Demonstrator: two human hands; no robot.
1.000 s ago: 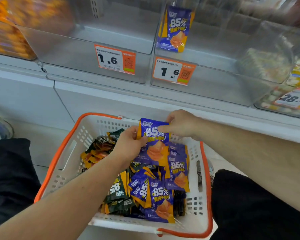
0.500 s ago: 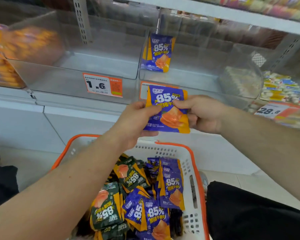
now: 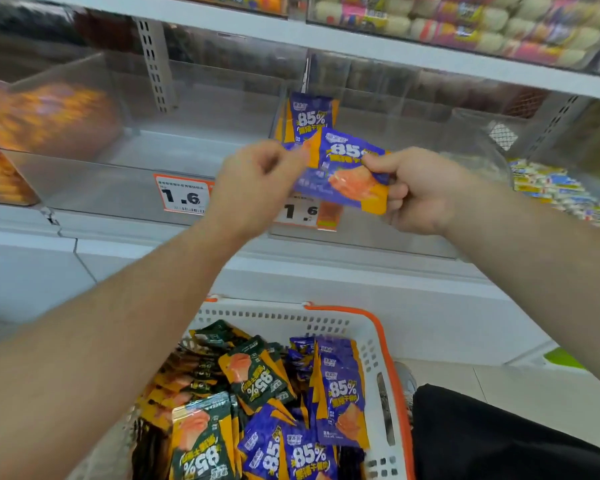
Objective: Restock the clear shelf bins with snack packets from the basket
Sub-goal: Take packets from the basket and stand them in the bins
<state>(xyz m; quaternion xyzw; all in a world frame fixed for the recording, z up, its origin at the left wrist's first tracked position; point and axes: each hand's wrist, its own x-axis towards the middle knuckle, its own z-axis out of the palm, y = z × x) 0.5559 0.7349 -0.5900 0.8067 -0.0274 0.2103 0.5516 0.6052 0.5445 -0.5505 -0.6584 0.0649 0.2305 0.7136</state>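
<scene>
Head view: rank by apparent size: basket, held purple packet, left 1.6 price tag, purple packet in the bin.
1. Basket, largest though cropped.
2. Held purple packet.
3. Purple packet in the bin and left price tag look alike; the packet is farther and partly hidden, so unranked.

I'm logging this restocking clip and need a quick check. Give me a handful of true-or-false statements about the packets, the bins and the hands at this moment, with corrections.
1. The right hand pinches a purple packet raised in front of the clear bin. True.
2. That bin is already packed full. False: only one purple packet stands in it.
3. The white basket holds only purple packets. False: dark green packets lie in it too.
4. The left hand is at the raised packet's left edge. True.
5. Both price tags below the bins read 28.9. False: both read 1.6.
</scene>
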